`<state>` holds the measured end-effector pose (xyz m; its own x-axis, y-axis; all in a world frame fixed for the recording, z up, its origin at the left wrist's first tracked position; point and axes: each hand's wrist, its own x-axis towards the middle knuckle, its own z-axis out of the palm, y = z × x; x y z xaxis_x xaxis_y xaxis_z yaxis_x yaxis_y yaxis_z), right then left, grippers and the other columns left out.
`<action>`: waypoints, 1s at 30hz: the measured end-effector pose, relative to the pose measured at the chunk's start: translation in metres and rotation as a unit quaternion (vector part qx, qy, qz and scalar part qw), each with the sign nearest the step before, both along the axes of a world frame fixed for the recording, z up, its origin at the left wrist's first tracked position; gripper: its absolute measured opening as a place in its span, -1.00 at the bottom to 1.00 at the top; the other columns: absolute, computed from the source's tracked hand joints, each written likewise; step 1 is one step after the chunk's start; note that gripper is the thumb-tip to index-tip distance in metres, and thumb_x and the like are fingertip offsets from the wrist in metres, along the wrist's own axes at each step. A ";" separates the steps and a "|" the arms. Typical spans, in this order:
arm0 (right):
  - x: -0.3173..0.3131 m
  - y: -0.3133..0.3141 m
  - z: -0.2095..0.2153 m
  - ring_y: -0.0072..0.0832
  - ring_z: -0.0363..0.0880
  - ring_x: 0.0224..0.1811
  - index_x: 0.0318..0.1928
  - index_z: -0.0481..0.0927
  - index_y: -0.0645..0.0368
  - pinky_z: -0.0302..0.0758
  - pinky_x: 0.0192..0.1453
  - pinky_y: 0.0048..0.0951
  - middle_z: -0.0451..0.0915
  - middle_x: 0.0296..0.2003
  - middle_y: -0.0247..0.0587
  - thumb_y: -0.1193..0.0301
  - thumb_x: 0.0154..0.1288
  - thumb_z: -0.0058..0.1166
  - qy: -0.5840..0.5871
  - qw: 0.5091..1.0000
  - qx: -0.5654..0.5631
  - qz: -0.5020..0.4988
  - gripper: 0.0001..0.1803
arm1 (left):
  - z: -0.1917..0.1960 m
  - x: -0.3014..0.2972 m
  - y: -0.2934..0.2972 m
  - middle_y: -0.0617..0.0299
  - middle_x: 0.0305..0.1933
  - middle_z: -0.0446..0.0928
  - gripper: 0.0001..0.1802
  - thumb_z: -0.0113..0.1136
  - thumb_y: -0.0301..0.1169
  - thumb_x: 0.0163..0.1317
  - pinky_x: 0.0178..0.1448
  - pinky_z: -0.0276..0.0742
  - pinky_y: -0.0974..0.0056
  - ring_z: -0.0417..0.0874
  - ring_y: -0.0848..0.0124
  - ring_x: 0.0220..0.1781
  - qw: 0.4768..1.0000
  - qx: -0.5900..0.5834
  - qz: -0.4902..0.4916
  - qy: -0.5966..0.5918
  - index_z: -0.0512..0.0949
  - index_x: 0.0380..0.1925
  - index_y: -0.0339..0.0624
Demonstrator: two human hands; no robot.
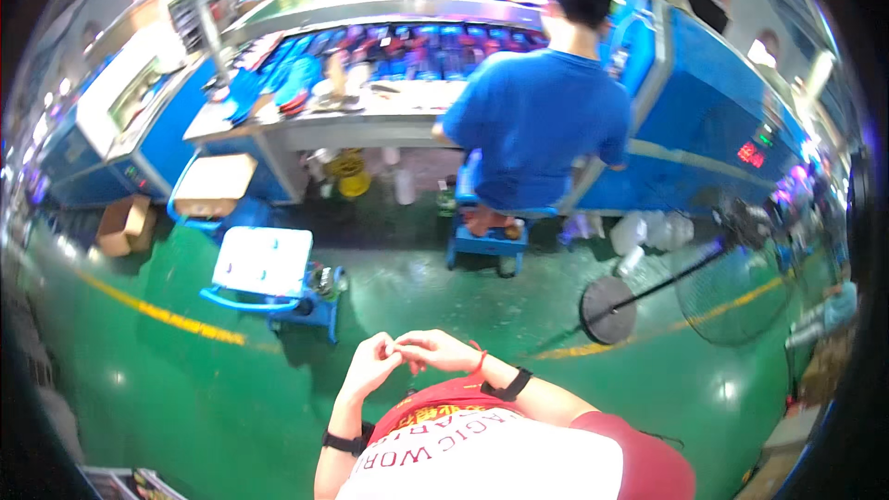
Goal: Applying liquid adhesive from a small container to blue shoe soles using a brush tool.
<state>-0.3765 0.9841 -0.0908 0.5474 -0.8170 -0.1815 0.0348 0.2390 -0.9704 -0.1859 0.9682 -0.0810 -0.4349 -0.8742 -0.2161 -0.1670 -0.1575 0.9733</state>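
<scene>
A brown cardboard box (pixel 126 225) sat on the smooth, glossy green floor (pixel 185 380) off to the left, its flaps loose, and near it a second open carton (pixel 215 187) rested on a blue frame. Next came a low trolley (pixel 262 259) with a flat, pale rectangular top and a rounded blue tubular handle, standing nearest the person's hands among the furniture. Behind it ran a long counter (pixel 366 134), pale-edged, crowded with blue and dark pieces in blurred rows.

At the middle, the left hand (pixel 373 363) met the right hand (pixel 435 349) in front of the person's belly. Their fingers were bent and drawn together at the tips, barely parted; I couldn't tell whether anything small was pinched there. The red cloth (pixel 454 393), soft and marked in yellow, lay just below them across the person's front. A matte black band (pixel 347 443) circled the left wrist; a thin red cord (pixel 479 361) and another black strap (pixel 507 385) circled the right.

Beyond, a co-worker (pixel 546 120) in a plain blue shirt sat facing the counter. Farther right stood a fan (pixel 676 270) with a disc-shaped base, slim dark pole and round wire cage.
</scene>
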 end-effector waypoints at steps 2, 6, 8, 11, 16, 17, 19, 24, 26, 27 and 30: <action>0.030 -0.032 0.008 -0.64 0.52 -0.40 0.05 0.49 0.17 0.47 -0.29 -0.57 0.57 -0.44 -0.34 0.22 0.46 -0.10 0.003 1.000 0.002 0.024 -0.66 | -0.009 0.032 -0.029 0.44 -0.58 0.31 -0.78 0.13 -0.53 0.08 -0.45 0.21 0.48 0.28 0.68 -0.49 0.999 0.022 0.031 -0.019 0.28 -0.59 -0.13; 0.059 -0.101 0.022 -0.56 0.51 -0.40 0.12 0.45 0.15 0.48 -0.25 -0.49 0.56 -0.45 -0.31 0.22 0.48 -0.17 0.132 0.986 -0.073 0.074 -0.64 | -0.019 0.070 -0.089 0.49 -0.55 0.30 -0.76 0.16 -0.52 0.12 -0.44 0.19 0.49 0.26 0.69 -0.48 0.997 0.045 0.054 0.034 0.28 -0.57 -0.10; 0.065 -0.136 0.021 -0.52 0.53 -0.38 0.20 0.40 0.14 0.51 -0.18 -0.47 0.59 -0.41 -0.26 0.34 0.46 -0.19 0.143 0.981 -0.079 0.105 -0.63 | -0.028 0.085 -0.123 0.51 -0.55 0.27 -0.75 0.20 -0.48 0.16 -0.44 0.17 0.50 0.24 0.69 -0.49 0.997 0.053 0.018 0.054 0.29 -0.55 -0.09; 0.065 -0.197 0.006 -0.55 0.55 -0.33 0.22 0.38 0.16 0.51 -0.15 -0.50 0.59 -0.39 -0.26 0.55 0.36 -0.22 0.150 0.980 -0.022 0.130 -0.58 | -0.041 0.111 -0.181 0.24 -0.38 0.58 -0.76 0.20 -0.52 0.20 -0.25 0.45 0.44 0.55 0.57 -0.30 0.994 0.056 0.054 0.079 0.32 -0.52 -0.13; 0.068 -0.322 -0.030 -0.61 0.54 -0.35 0.07 0.53 0.23 0.50 -0.18 -0.54 0.61 -0.39 -0.31 0.53 0.35 -0.15 0.160 0.974 -0.119 0.109 -0.68 | -0.202 0.222 -0.279 0.15 -0.52 0.60 -0.67 0.39 -0.28 0.03 -0.35 0.48 0.25 0.56 0.44 -0.46 0.937 -0.032 0.282 -0.202 0.50 -0.47 -0.32; 0.067 -0.348 -0.030 -0.61 0.54 -0.36 0.07 0.53 0.22 0.51 -0.19 -0.55 0.62 -0.40 -0.32 0.51 0.35 -0.14 0.200 0.971 -0.089 0.093 -0.68 | -0.218 0.239 -0.292 0.07 -0.51 0.58 -0.67 0.39 -0.28 -0.03 -0.32 0.50 0.16 0.60 0.27 -0.47 0.912 -0.050 0.292 -0.284 0.49 -0.47 -0.30; 0.070 -0.397 -0.021 -0.49 0.62 -0.34 0.03 0.54 0.23 0.53 -0.17 -0.47 0.64 -0.41 -0.26 0.46 0.33 -0.12 0.268 0.959 -0.070 0.057 -0.69 | -0.253 0.269 -0.300 0.02 -0.47 0.59 -0.72 0.36 -0.32 -0.07 -0.24 0.53 0.12 0.65 0.15 -0.38 0.886 0.003 0.345 -0.309 0.50 -0.48 -0.27; 0.071 -0.510 -0.016 -0.36 0.66 -0.35 -0.05 0.58 0.23 0.55 -0.19 -0.41 0.65 -0.45 -0.19 0.43 0.31 -0.07 0.293 0.941 -0.165 0.025 -0.73 | -0.324 0.311 -0.310 0.06 -0.47 0.64 -0.78 0.34 -0.37 -0.09 -0.32 0.55 0.27 0.66 0.36 -0.46 0.878 0.198 0.342 -0.271 0.57 -0.50 -0.29; 0.065 -0.550 -0.017 -0.36 0.66 -0.38 -0.08 0.60 0.23 0.55 -0.22 -0.40 0.66 -0.46 -0.17 0.43 0.29 -0.03 0.325 0.936 -0.134 -0.023 -0.75 | -0.306 0.296 -0.332 0.13 -0.51 0.62 -0.87 0.27 -0.44 0.00 -0.40 0.53 0.34 0.62 0.41 -0.51 0.888 0.240 0.306 -0.246 0.59 -0.49 -0.29; 0.061 -0.568 -0.020 -0.39 0.65 -0.40 -0.10 0.61 0.24 0.54 -0.25 -0.42 0.65 -0.47 -0.17 0.43 0.29 -0.03 0.324 0.936 -0.128 -0.054 -0.75 | -0.288 0.285 -0.359 0.19 -0.55 0.59 -0.93 0.20 -0.50 0.09 -0.48 0.51 0.41 0.59 0.46 -0.56 0.897 0.269 0.276 -0.217 0.61 -0.47 -0.29; 0.051 -0.616 -0.033 -0.50 0.63 -0.48 -0.15 0.64 0.24 0.53 -0.32 -0.47 0.64 -0.52 -0.19 0.42 0.28 -0.01 0.314 0.932 -0.105 -0.147 -0.77 | -0.259 0.275 -0.421 0.23 -0.51 0.59 -0.84 0.34 -0.48 -0.03 -0.43 0.50 0.41 0.59 0.47 -0.50 0.895 0.309 0.308 -0.089 0.57 -0.43 -0.26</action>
<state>-0.3254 0.3683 -0.1239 0.1339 -0.9687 -0.2092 -0.5214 0.1106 -0.8461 0.0888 0.5469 -0.3398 0.1780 -0.6252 -0.7599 -0.0068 -0.7730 0.6344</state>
